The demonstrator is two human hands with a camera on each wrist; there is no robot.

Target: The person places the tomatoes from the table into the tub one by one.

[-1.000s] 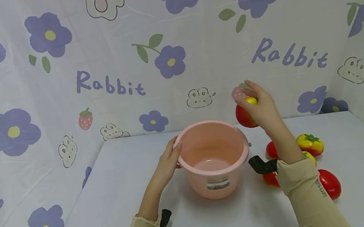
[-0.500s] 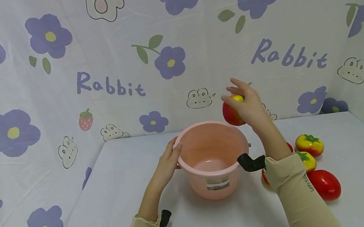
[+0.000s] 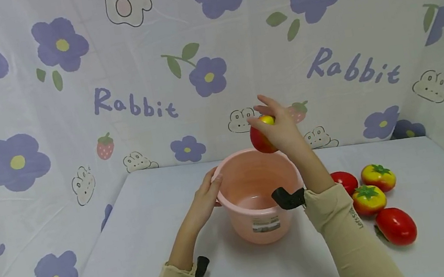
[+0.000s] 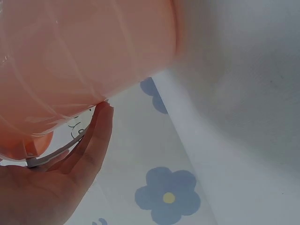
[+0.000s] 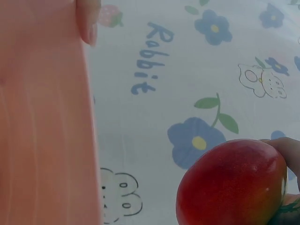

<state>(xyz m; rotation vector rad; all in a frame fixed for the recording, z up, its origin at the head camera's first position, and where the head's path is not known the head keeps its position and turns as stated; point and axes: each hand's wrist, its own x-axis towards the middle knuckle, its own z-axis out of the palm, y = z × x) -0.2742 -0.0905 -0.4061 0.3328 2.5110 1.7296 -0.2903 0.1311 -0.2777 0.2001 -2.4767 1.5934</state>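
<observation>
A pink plastic bucket with a label stands on the table, its inside bare. My left hand grips its left rim, thumb on top; in the left wrist view the fingers reach along the outer wall past the grey handle. My right hand holds a glossy red-and-yellow tomato above the bucket's back rim. In the right wrist view that tomato shows its red side, with a bit of green calyx near the fingers, which are mostly out of frame.
Several more tomatoes lie right of the bucket: a red one, a yellow-red one, another yellow-red one and a large red one. A patterned curtain hangs behind the white table.
My right hand has moved left with the tomato, from right of the bucket to over its back rim. More of the tomatoes on the table show now. The left hand has stayed put.
</observation>
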